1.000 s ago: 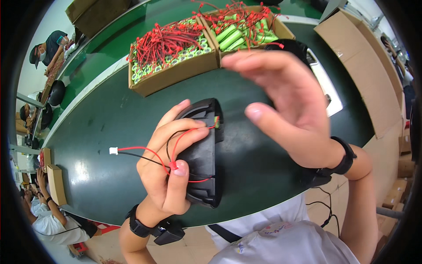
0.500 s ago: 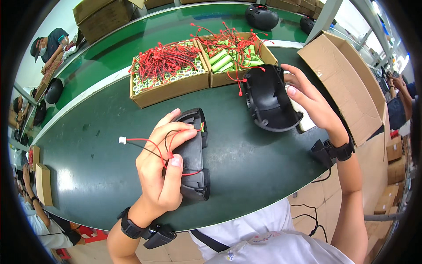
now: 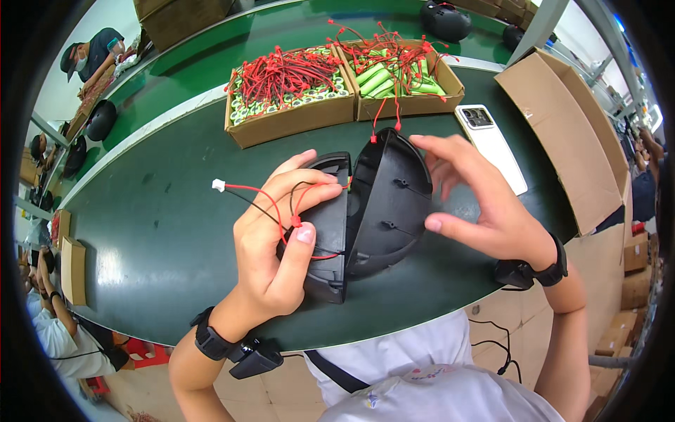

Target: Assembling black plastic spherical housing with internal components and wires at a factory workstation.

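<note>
1. Right shell, half a second ago farther right, now stands just beside left shell, near-centre over worktop; gap nearly gone.
2. Left hand: grip closed on left shell, wires.
3. Right hand: grip spread at right shell; hold cannot be told.

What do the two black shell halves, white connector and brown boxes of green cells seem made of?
Left shell half: likely satin plastic, given its moulded ribs. Right shell half: likely the same; small posts look moulded. White connector: opaque, probably plastic, though tiny. Left cell box, right cell box: apparently matte cardboard, by their thin brown walls.
</note>
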A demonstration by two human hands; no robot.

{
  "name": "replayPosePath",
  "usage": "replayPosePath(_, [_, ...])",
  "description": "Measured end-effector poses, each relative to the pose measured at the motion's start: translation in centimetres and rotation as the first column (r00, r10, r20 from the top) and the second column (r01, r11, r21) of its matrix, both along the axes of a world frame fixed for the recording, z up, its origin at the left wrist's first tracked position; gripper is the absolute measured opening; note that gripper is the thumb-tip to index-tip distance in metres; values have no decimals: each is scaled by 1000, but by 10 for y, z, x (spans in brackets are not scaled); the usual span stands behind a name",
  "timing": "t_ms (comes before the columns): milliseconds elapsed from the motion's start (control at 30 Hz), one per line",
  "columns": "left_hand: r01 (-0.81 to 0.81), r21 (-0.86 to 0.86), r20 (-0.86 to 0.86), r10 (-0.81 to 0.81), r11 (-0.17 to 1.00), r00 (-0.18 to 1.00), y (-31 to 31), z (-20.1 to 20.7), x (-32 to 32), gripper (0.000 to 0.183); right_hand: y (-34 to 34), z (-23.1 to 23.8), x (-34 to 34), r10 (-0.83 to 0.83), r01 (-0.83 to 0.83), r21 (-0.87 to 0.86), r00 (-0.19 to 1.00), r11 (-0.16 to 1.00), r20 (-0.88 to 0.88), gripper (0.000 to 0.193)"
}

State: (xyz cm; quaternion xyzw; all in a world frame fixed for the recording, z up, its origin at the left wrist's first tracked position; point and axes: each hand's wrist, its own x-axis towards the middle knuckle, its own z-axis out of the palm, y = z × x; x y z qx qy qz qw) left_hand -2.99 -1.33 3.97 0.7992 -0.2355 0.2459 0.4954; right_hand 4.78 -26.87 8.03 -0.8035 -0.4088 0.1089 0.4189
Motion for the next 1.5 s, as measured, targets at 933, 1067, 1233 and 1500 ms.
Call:
replayPosePath(933, [26,92,-19,-24,995,1000,-6,7,-7,35,52,-40,1,240,-36,475,894,879,-377,42])
replayPosePath(1067, [29,85,-67,-24,996,997,-4,1,-8,42,54,-45,4,278,-57,473,868,879,-411,48])
replayPosePath(1233, [34,62,-21,-33,997,999,-4,3,-6,37,59,-43,0,332,-36,563,838,826,-433,54])
replayPosePath(1500, [19,40,-62,-17,999,998,-5,-3,-12,45,63,-45,-10,252,67,570,851,819,-461,57])
